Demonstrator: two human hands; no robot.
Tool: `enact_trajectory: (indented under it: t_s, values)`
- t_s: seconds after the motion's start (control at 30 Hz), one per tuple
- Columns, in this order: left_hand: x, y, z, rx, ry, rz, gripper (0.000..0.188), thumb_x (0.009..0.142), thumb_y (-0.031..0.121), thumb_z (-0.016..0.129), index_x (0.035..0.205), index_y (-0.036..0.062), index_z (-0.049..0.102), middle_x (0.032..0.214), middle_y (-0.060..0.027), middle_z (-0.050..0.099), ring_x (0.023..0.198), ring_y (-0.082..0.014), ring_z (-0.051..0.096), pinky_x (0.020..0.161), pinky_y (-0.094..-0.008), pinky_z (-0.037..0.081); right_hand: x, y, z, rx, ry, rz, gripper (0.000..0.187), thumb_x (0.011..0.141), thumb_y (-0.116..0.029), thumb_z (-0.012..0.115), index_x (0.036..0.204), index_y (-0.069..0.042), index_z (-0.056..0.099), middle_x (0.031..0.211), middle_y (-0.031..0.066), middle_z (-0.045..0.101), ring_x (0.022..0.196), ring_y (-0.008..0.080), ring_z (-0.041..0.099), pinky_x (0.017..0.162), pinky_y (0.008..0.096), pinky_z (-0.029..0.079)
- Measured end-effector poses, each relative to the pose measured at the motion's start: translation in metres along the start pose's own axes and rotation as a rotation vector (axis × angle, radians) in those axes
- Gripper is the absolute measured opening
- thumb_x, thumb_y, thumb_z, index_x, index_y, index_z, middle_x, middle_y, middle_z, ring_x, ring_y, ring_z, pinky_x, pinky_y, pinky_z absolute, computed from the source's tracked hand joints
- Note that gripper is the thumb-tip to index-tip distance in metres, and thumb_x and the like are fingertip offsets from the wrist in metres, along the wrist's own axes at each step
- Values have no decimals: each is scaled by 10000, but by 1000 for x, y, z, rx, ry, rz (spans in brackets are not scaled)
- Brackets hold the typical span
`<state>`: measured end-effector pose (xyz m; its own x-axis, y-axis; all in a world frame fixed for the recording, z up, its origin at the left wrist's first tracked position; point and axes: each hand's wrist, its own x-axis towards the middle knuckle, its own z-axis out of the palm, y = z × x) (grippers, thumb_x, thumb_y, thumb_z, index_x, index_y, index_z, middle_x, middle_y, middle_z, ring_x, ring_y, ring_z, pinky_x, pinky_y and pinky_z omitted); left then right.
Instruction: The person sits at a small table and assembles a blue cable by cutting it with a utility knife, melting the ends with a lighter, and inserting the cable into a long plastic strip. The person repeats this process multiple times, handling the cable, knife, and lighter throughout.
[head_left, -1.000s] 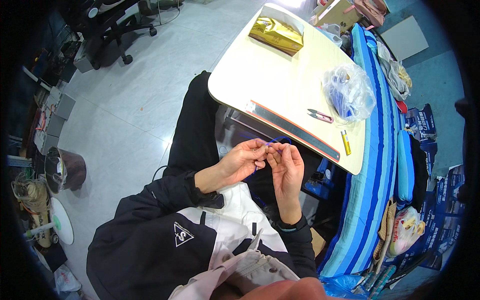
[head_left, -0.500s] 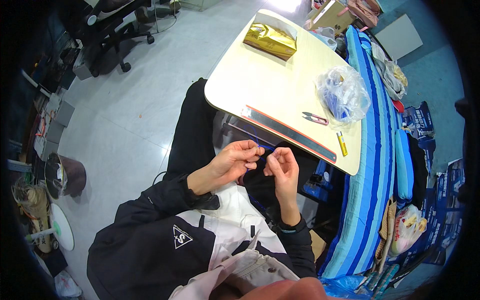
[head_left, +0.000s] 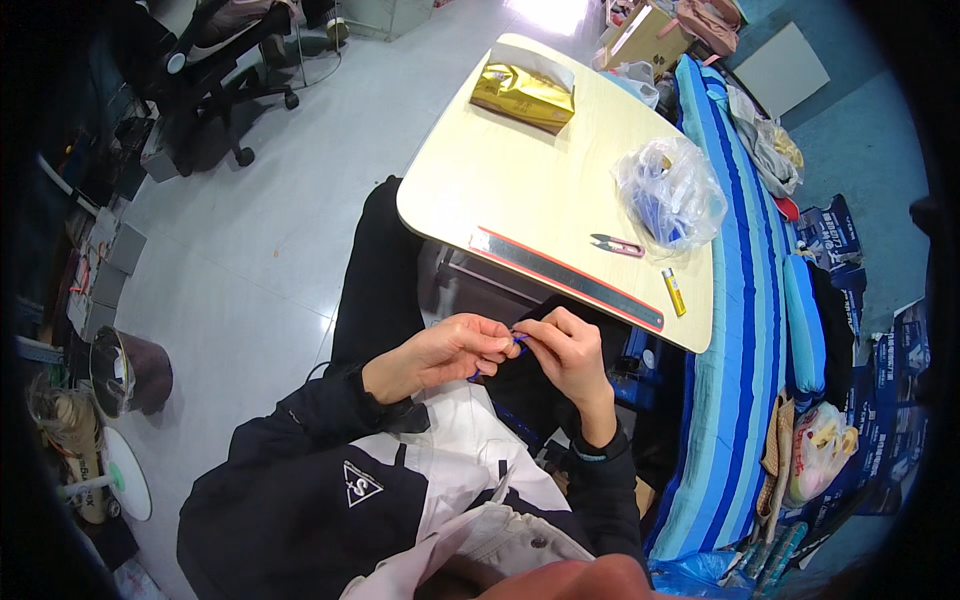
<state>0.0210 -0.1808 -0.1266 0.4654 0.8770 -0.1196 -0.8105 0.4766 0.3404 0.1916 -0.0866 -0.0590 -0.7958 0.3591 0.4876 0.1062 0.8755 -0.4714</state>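
Just in front of the table's near edge, my left hand [head_left: 462,347] pinches a thin blue cord [head_left: 519,339] between thumb and fingers. My right hand [head_left: 566,352] meets it there, its thumb and forefinger closed on the same cord. Only a short stretch of cord shows between the fingertips; some more blue shows under the left fingers. On the pale table [head_left: 540,180] beyond lie a dark ruler with red edges [head_left: 570,280], thread snips [head_left: 618,245] with a pink handle, and a yellow tube [head_left: 673,292], perhaps a lighter or glue.
A clear plastic bag [head_left: 670,195] with blue contents sits at the table's right, a gold tissue pack [head_left: 525,90] at its far end. Blue striped bedding [head_left: 740,300] runs along the right. An office chair [head_left: 230,90] and a dark bin [head_left: 130,372] stand to the left.
Both hands have come lower and closer together. The right hand has closed in on the left, and the loose blue loop above the fingers no longer shows. The whole view has shifted slightly.
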Motion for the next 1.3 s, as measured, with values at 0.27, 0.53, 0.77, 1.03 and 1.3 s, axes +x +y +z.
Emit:
enact_trajectory:
  t_s: [0.27, 0.53, 0.77, 1.03, 1.3]
  values:
    - [0, 0, 6, 275, 46, 394, 137, 900, 117, 608, 974, 2, 605, 935, -69, 631, 877, -118, 562, 833, -248, 424, -15, 0, 5, 850, -85, 617, 40, 842, -14, 644, 818, 14, 627, 749, 13, 531, 609, 60, 457, 507, 212, 331]
    - [-2, 4, 7, 131, -59, 396, 171, 912, 119, 586, 1010, -20, 574, 902, -76, 590, 825, -132, 556, 804, -264, 445, -28, 4, 25, 1638, 41, 771, 115, 924, -71, 578, 856, 18, 599, 856, 48, 515, 683, 82, 422, 553, 203, 331]
    - [-2, 3, 7, 108, -49, 341, 176, 913, 102, 583, 1014, -41, 566, 862, -64, 573, 735, -100, 534, 732, -239, 461, -28, 1, 26, 1521, 56, 579, 106, 841, -22, 603, 926, 37, 628, 890, 82, 515, 782, 141, 483, 709, 276, 421]
    - [-4, 3, 11, 320, -2, 350, 169, 909, 122, 594, 984, -28, 575, 848, -50, 576, 712, -78, 530, 671, -212, 456, -29, -2, 37, 1402, 169, 464, 90, 902, -71, 599, 873, 2, 554, 850, 64, 522, 709, 127, 482, 624, 252, 422]
    - [-6, 1, 16, 546, 13, 429, 152, 935, 153, 578, 964, 4, 566, 847, -42, 607, 698, -61, 549, 594, -191, 438, -24, -13, 31, 993, 336, 445, 209, 990, -120, 497, 872, 41, 559, 725, 58, 545, 567, 72, 470, 509, 219, 441]
